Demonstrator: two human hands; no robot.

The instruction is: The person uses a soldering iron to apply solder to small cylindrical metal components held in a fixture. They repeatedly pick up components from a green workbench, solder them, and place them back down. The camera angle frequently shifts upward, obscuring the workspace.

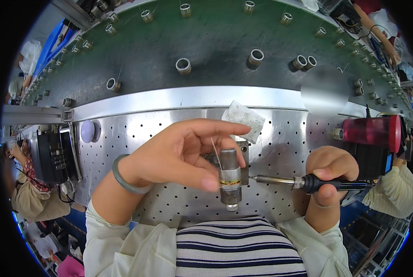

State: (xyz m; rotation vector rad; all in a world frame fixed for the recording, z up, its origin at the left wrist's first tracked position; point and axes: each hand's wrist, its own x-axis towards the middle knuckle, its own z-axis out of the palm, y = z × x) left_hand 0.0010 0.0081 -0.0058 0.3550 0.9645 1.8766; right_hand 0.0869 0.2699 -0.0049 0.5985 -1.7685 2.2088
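My left hand (pixel 183 154), with a bangle on its wrist, curls around an upright metal cylinder (pixel 230 159) at the middle of the bench. Its thumb lies against a shiny metal sleeve (pixel 230 175) with a thin copper-coloured band, fitted around that cylinder. The index finger stretches out above, and a thin wire (pixel 215 152) sticks up beside the sleeve. In my right hand (pixel 331 168) is a soldering iron (pixel 285 181), gripped by its dark handle. The iron's tip points left, a short way from the cylinder. A small metal block (pixel 244 161) shows partly behind my fingers.
A worn pale pad (pixel 244 121) lies beyond my left hand on the perforated metal bench (pixel 169 203). Past a metal rail (pixel 183 98), metal sleeves (pixel 183 65) stand on a dark belt (pixel 146 51). At right are a red cylinder (pixel 372 133) and a black box (pixel 374 161); other people work at both sides.
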